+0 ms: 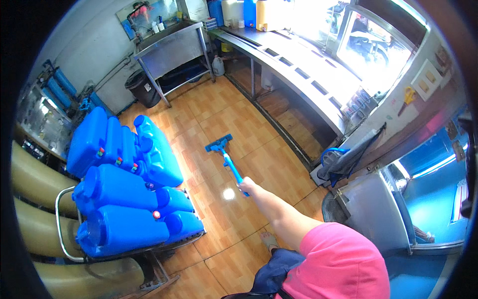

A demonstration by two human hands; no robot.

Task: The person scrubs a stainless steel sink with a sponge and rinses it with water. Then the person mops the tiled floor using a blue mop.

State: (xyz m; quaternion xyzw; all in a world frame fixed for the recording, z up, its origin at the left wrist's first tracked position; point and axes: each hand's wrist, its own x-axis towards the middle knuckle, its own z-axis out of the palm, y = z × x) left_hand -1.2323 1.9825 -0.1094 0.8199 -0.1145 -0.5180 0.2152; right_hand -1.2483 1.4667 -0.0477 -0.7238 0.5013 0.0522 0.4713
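Observation:
My right hand (246, 186) is closed round the handle of a blue mop (232, 168), my pink-sleeved arm stretched forward. Its flat, wide head (219, 143) rests on the tan wood-look floor (239, 119), in the middle of the room. Only one short stretch of the handle shows beyond my fist. My left hand is out of view. A bare foot in a light sandal (269, 240) stands below my arm, beside dark blue clothing (279, 269).
At left, several blue water jugs (124, 187) fill a cart with a metal rail (59, 214), beside large tan cylinders (42, 182). A steel sink (172, 47) and black bin (143, 88) stand far left. A long steel counter (279, 59) runs along the right. An electric fan (334, 158) sits low at right.

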